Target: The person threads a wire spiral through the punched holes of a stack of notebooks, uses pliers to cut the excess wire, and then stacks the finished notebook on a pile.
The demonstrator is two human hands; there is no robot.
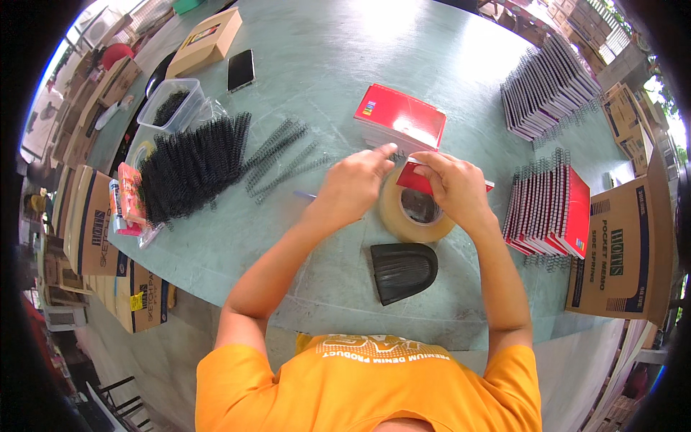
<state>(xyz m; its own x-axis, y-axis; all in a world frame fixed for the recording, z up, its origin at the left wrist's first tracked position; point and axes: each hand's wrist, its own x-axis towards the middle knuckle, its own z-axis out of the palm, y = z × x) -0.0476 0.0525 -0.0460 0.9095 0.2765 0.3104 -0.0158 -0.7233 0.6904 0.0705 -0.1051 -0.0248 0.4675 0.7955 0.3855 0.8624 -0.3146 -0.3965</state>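
Note:
My right hand (458, 189) pinches a small red-covered notebook (412, 178), thumb on its cover. The notebook is tilted above a wide roll of clear tape (396, 219). At its far left edge a short piece of black spiral coil (398, 155) shows. My left hand (354, 183) has its fingertips pressed together on this coil, index finger stretched toward the notebook; most of the coil is hidden. Just beyond both hands stands a stack of red-covered notebooks (403, 115). Nearer my body lies a black ridged block with one rounded end (404, 273).
Left: a heap of black spiral coils (194, 169), loose coils (277, 158), a clear plastic tub (188, 115), a phone (241, 70), a cardboard box (205, 42). Right: coil-bound notebooks in a near row (572, 209) and a far stack (551, 90), beside an open carton (619, 252).

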